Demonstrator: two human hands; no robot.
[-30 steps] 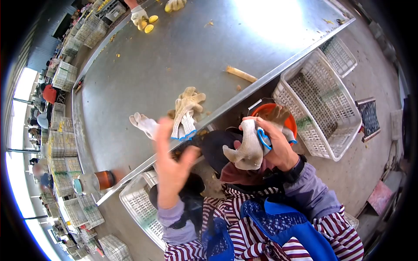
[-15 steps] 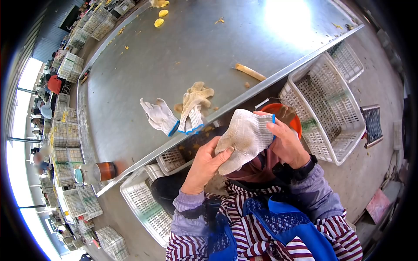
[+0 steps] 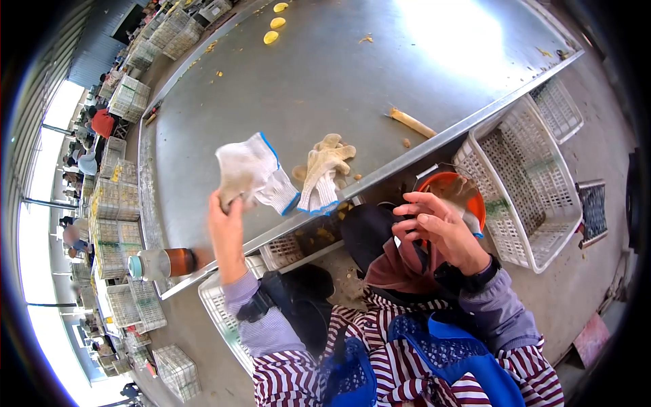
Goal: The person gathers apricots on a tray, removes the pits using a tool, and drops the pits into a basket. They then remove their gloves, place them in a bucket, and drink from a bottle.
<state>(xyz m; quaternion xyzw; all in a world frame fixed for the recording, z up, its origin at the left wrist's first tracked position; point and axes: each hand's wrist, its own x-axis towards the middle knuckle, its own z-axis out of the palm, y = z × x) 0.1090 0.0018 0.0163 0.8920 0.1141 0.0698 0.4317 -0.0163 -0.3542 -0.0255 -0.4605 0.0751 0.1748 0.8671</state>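
My left hand (image 3: 228, 234) grips the fingertip end of a white work glove (image 3: 245, 161) with a blue cuff edge, over the near left part of the metal table (image 3: 258, 88). Partly under it lies another white glove (image 3: 277, 192). A beige, stained glove (image 3: 328, 166) rests on the table just to the right. My right hand (image 3: 444, 230) is in the air past the table edge, fingers apart and holding nothing. Behind it stands an orange bucket (image 3: 479, 205) with gloves inside.
A jar of brown liquid (image 3: 163, 263) lies at the left table corner. A wooden-handled tool (image 3: 412, 123) is near the edge. White crates (image 3: 519, 183) stand right and below. Yellow pieces (image 3: 271, 37) lie far off. People (image 3: 102, 122) are at the far left.
My left hand has carried the glove left, from above my lap to over the table. My right hand has let go of it and opened. The view has shifted slightly.
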